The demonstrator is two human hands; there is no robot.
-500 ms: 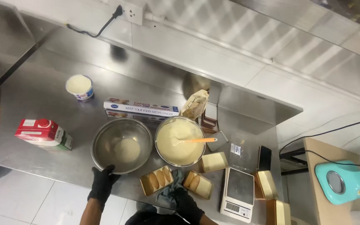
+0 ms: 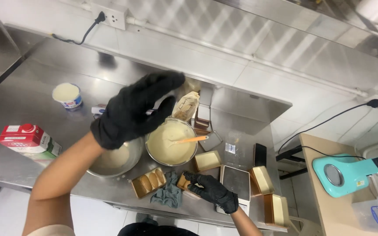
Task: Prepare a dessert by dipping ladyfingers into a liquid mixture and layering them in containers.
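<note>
Right hand grips gold tin; left hand raised, spread.

Both hands, left hand and right hand, wear black gloves; forearms bare.

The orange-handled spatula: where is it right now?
In the head view, the orange-handled spatula rests in the batter-filled steel bowl at the counter's centre, handle pointing right over the rim, just beyond the right hand.

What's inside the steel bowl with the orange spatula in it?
The steel bowl holds pale, creamy batter, with the orange spatula resting in it, handle over the rim. The batter hides the spatula's blade and the bowl's bottom.
</note>
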